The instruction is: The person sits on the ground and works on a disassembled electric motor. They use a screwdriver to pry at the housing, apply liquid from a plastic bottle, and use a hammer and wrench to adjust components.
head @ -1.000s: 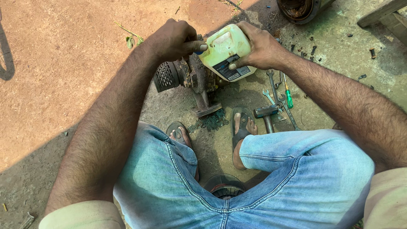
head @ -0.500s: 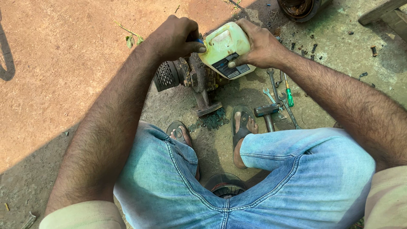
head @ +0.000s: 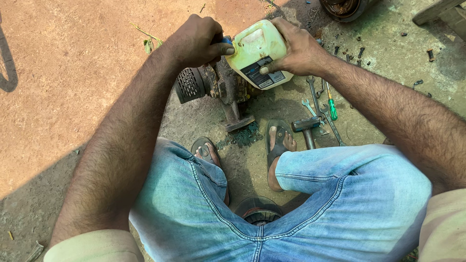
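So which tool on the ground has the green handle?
The screwdriver, lying right of the grey spanners. The hammer below them has a dark head.

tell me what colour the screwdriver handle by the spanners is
Green, on the screwdriver; clearest in the head view.

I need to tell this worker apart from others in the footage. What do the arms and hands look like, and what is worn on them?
Both the left hand and right hand are bare: no gloves, rings or watch show. The forearms are bare and hairy. Short pale beige sleeves end above the elbows.
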